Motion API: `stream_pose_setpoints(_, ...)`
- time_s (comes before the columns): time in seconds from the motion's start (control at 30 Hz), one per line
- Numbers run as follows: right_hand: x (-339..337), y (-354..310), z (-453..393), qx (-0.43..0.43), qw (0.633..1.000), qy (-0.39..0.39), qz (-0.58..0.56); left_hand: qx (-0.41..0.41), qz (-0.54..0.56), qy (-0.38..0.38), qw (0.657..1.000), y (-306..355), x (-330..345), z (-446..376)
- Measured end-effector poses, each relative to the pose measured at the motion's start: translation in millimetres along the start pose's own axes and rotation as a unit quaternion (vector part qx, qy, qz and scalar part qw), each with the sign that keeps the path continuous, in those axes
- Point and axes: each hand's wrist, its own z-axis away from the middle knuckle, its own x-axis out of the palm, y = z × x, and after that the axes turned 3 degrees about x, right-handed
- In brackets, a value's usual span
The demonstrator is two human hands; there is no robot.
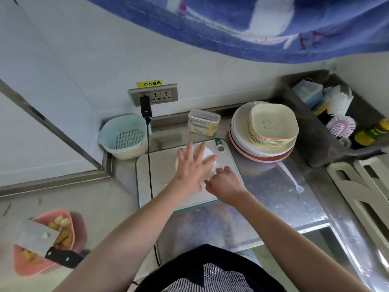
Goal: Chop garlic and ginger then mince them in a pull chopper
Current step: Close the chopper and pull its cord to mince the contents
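Left hand spread flat, fingers straight, pressing down on the white lid of the pull chopper. Right hand just beside it, at the chopper's near right edge, fingers curled as if pinching the pull handle; the handle itself mostly hidden, so cannot tell for sure. Chopper standing on the cutting board, mid-desk, directly under the left palm. Coming pull judged to run toward the body and to the right, away from the lid, with the left hand bracing against it. Farther out to the left: pink dish of peeled garlic and ginger pieces, cleaver laid across it. Behind the board: colander, clear container, stacked plates.
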Motion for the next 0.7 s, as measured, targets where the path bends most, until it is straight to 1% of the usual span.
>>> stream_pose_setpoints(0.07,-9,6,5,0.031,0.999,0.031,0.011,-0.038,-0.001,0.062,0.997,1,-9,4)
stream_pose_setpoints(0.1,-17,7,8,0.047,0.998,0.042,0.031,-0.043,-0.013,0.091,0.995,3,-11,6)
stream_pose_setpoints(0.13,-21,7,8,0.066,0.997,0.026,0.018,-0.038,-0.030,0.118,0.992,5,-12,7)
stream_pose_setpoints(0.17,-18,5,6,0.060,0.998,0.029,0.014,-0.035,-0.036,0.139,0.989,5,-14,6)
stream_pose_setpoints(0.2,-20,4,6,0.059,0.998,0.020,-0.028,-0.037,-0.028,0.162,0.986,5,-14,6)
stream_pose_setpoints(0.23,-21,4,6,0.056,0.996,0.048,-0.047,-0.034,-0.021,0.167,0.985,4,-12,5)
stream_pose_setpoints(0.27,-20,5,5,0.069,0.995,0.069,-0.034,-0.024,-0.033,0.158,0.987,3,-9,3)
stream_pose_setpoints(0.3,-17,5,5,0.059,0.997,0.044,-0.014,-0.002,-0.045,0.119,0.992,1,-6,0)
stream_pose_setpoints(0.33,-11,4,4,0.050,0.998,0.030,-0.022,0.023,-0.051,0.072,0.996,0,-3,-3)
stream_pose_setpoints(0.37,-2,3,5,0.058,0.997,0.014,-0.038,0.039,-0.037,0.033,0.998,-2,2,-3)
stream_pose_setpoints(0.4,7,4,4,0.074,0.997,0.011,-0.035,0.036,-0.018,0.030,0.999,-2,7,-4)
stream_pose_setpoints(0.47,4,3,2,0.085,0.995,0.018,-0.045,0.039,-0.045,0.038,0.998,-5,7,-11)
stream_pose_setpoints(0.53,10,1,-1,0.096,0.993,-0.026,-0.063,0.068,-0.062,-0.003,0.996,-7,5,-10)
stream_pose_setpoints(0.6,13,1,-3,0.091,0.995,0.003,-0.049,0.054,-0.061,0.000,0.997,-10,9,-11)
stream_pose_setpoints(0.63,13,1,-3,0.097,0.994,0.001,-0.046,0.054,-0.070,-0.004,0.996,-11,9,-11)
stream_pose_setpoints(0.7,22,3,0,0.123,0.991,-0.038,-0.047,0.061,-0.083,-0.033,0.994,-10,15,-7)
